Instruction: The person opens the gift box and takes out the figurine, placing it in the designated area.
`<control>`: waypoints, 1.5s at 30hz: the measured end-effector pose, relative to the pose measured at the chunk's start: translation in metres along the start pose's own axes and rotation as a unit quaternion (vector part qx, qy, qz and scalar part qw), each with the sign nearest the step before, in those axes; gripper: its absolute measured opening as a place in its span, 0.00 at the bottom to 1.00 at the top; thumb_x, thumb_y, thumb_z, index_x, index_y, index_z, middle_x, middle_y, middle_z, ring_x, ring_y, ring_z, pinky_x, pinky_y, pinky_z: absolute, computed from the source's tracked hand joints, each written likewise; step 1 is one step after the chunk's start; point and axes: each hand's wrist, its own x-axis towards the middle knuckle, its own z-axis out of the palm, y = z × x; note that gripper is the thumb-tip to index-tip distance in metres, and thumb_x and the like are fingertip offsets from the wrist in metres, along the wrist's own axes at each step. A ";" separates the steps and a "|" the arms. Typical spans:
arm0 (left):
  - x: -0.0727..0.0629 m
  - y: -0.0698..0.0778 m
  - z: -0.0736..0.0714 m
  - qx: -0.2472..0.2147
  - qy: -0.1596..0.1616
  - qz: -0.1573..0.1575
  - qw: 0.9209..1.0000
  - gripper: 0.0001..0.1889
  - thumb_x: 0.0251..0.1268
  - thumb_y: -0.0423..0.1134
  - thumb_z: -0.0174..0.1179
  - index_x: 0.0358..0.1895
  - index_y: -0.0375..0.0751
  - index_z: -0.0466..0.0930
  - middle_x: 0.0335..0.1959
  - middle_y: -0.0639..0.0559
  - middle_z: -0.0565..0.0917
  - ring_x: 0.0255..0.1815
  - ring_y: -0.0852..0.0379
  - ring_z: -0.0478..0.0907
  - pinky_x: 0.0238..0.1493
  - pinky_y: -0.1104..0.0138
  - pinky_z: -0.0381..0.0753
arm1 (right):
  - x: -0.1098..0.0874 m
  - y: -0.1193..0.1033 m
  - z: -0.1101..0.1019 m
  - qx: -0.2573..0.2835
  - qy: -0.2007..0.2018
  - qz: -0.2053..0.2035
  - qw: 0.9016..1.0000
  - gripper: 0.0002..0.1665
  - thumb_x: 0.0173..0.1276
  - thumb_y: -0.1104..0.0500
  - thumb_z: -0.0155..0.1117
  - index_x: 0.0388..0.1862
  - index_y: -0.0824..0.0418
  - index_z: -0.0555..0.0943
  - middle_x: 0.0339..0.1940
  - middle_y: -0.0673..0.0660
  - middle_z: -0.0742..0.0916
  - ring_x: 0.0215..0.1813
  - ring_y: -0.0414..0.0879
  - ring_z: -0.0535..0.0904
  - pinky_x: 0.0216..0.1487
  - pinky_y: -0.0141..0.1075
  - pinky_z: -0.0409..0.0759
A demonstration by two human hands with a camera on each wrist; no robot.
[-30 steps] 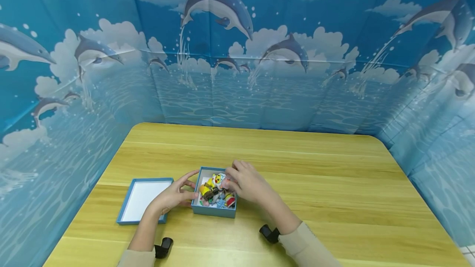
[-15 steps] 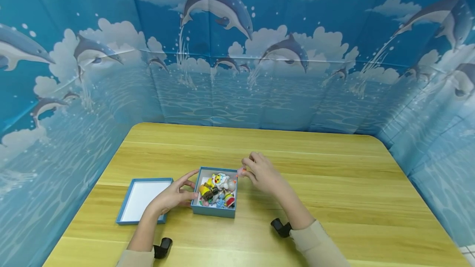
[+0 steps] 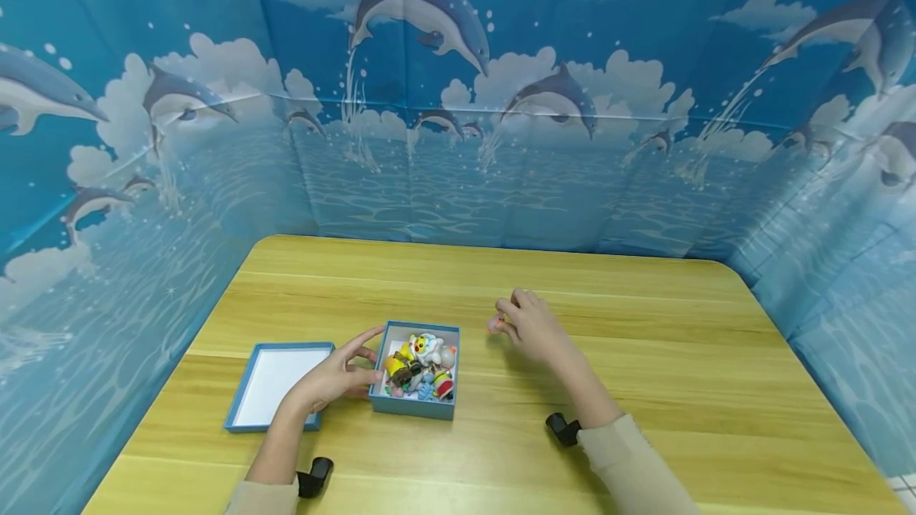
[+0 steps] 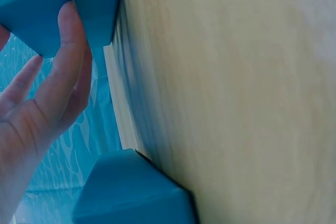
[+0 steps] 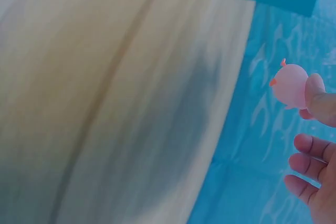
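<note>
In the head view, my right hand (image 3: 537,330) pinches a small round pink toy figure (image 3: 495,323) above the table, right of the box. The right wrist view shows the pink toy (image 5: 290,86) between thumb and index finger; it has small orange parts. The other fingers spread apart from it. A blue box (image 3: 412,408) holds several small toy figures, among them a yellow-and-white figure (image 3: 422,348) and a red-and-yellow one (image 3: 443,385). My left hand (image 3: 332,380) rests against the box's left side, its fingers extended along the wall, as the left wrist view also shows.
A blue lid with a white inside (image 3: 282,388) lies left of the box, partly behind the left forearm. The wooden table (image 3: 644,356) extends far to the right. A dolphin-printed curtain (image 3: 458,181) surrounds its back and sides.
My right hand has lifted the pink toy out of the box and carried it to the right. The left hand and the box have stayed in place.
</note>
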 end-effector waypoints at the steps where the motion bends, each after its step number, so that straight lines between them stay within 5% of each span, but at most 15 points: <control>1: 0.000 0.000 0.000 0.000 0.001 -0.001 1.000 0.39 0.61 0.37 0.59 0.72 0.50 0.46 0.56 0.33 0.59 0.44 0.46 0.75 0.45 0.54 0.79 | -0.001 0.003 0.001 -0.004 -0.003 0.003 1.000 0.08 0.64 0.55 0.60 0.37 0.55 0.72 0.28 0.51 0.65 0.30 0.46 0.58 0.30 0.36 0.58; 23: 0.000 0.002 -0.001 0.002 0.000 -0.007 1.000 0.39 0.62 0.36 0.58 0.72 0.50 0.46 0.56 0.33 0.59 0.45 0.47 0.75 0.46 0.53 0.78 | -0.004 0.024 0.008 -0.092 -0.083 0.033 0.992 0.08 0.67 0.56 0.57 0.34 0.55 0.68 0.30 0.54 0.66 0.34 0.51 0.62 0.33 0.41 0.63; 31: 0.000 0.003 -0.002 0.003 -0.003 -0.006 1.000 0.39 0.62 0.36 0.58 0.72 0.50 0.46 0.55 0.33 0.59 0.45 0.45 0.75 0.46 0.53 0.79 | -0.002 0.021 0.009 -0.104 -0.113 0.043 0.987 0.07 0.69 0.52 0.53 0.41 0.54 0.70 0.33 0.55 0.69 0.36 0.50 0.63 0.37 0.42 0.66; 45: 0.002 0.006 -0.005 0.000 -0.007 -0.006 1.000 0.39 0.62 0.35 0.57 0.72 0.50 0.46 0.54 0.34 0.60 0.43 0.47 0.76 0.45 0.54 0.79 | -0.001 0.021 0.009 -0.100 -0.104 0.044 0.989 0.10 0.69 0.50 0.53 0.37 0.55 0.67 0.31 0.55 0.67 0.36 0.51 0.64 0.35 0.42 0.65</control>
